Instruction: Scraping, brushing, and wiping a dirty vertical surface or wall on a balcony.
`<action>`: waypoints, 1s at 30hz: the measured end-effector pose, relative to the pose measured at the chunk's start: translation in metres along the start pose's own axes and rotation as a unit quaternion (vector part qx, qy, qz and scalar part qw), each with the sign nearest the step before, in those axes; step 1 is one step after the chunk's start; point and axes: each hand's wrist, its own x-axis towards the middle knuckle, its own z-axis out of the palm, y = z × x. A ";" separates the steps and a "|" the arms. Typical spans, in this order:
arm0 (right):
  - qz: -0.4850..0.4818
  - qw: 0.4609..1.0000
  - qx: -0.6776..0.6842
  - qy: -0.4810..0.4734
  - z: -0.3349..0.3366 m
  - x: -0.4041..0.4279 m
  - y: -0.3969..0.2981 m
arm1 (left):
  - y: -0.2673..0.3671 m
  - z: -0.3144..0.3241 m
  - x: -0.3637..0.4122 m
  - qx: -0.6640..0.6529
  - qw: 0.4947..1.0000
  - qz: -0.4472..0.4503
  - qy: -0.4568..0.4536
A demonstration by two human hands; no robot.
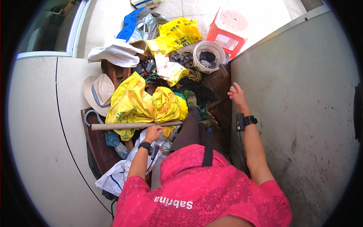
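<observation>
My left hand [153, 133] is at the near side of a long brown pole [122, 126], with its fingers curled close to it; whether it grips the pole cannot be told. Behind the pole bulges a crumpled yellow plastic sack [133, 107], gathered near its middle. My right hand [238, 95] is raised beside the grey panel, fingers partly bent and apart, holding nothing. Both wrists wear black straps with small cabled boxes. A straw hat [103, 89] with a blue band lies left of the sack. White sacking [136, 159] lies beneath my left forearm.
A white bucket [197, 58] with dark items stands beside a red plastic stool [219, 31]. More yellow sacks [181, 35], coiled rope [194, 75] and a white cloth [116, 52] lie ahead. A light wall [34, 113] borders the left, a grey panel [297, 85] the right. Dark netting lies near my feet.
</observation>
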 end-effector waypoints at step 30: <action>0.232 0.948 -0.204 0.082 -0.096 -0.210 0.223 | -0.039 -0.028 0.037 0.291 0.953 -0.042 0.071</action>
